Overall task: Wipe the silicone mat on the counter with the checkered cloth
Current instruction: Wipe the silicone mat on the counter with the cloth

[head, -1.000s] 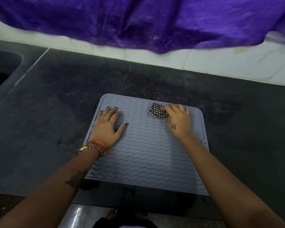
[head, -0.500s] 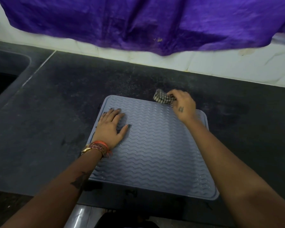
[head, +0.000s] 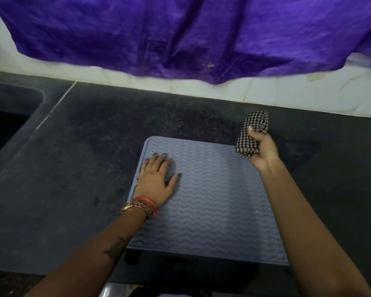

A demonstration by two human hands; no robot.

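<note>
1. Jutting past the counter's (head: 77, 159) front edge at the very bottom: a strip of pale floor, mostly hidden between the two forearms.
2. Reaching up from the lower corners: two bare forearms, the left one carrying a dark tattoo (head: 115, 249) and, at the wrist, a gold watch (head: 135, 207) beside an orange thread band (head: 147, 200).
3. Lying flat on the dark counter near its front edge: the grey silicone mat (head: 212, 200), ribbed with wavy lines, its near right corner reaching closest to the counter edge.
4. Pressing palm-down on the mat's left part: the left hand (head: 159, 181), fingers straight and lightly spread, thumb angled out to the right, dark polish on the nails.
5. Hovering over the mat's far right corner: the right hand (head: 263, 150), turned palm-up, fingers and thumb curling round the checkered cloth (head: 252, 133).
6. Sticking up out of that fist: the cloth, bunched into a tall roll, black-and-white checked, lifted clear of the mat and counter.
7. Sinking into the counter at far left: a dark sink basin (head: 7, 125), with a pale seam line running diagonally beside it.
8. Running along the back: a white tiled wall strip (head: 287, 95).
9. Hanging over that wall across the whole top: a crumpled purple sheet (head: 180, 33).
</note>
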